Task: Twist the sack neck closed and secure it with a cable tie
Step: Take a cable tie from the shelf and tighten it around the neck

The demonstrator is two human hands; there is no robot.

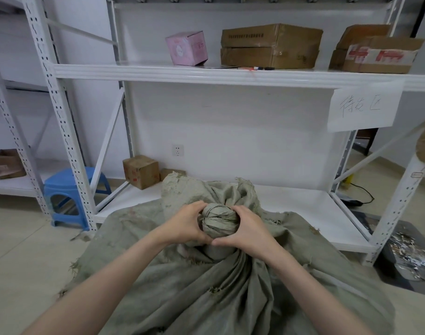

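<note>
A large grey-green woven sack [206, 293] with frayed edges fills the lower middle of the view. Its neck [219, 221] is gathered into a tight twisted bundle, and loose cloth flares up behind it. My left hand [184, 226] wraps the bundle from the left and my right hand [247, 232] from the right, thumbs nearly meeting in front. On the upper shelf lies a thin black strip [240, 67], possibly a cable tie; I cannot tell for sure. Neither hand holds a tie.
White metal shelving [158, 73] stands right behind the sack, holding a pink box [187, 48] and cardboard boxes [269, 45]. A blue plastic stool [68, 189] sits at left, a small carton [140, 171] on the low shelf, and a dark bin of scraps [409, 252] at right.
</note>
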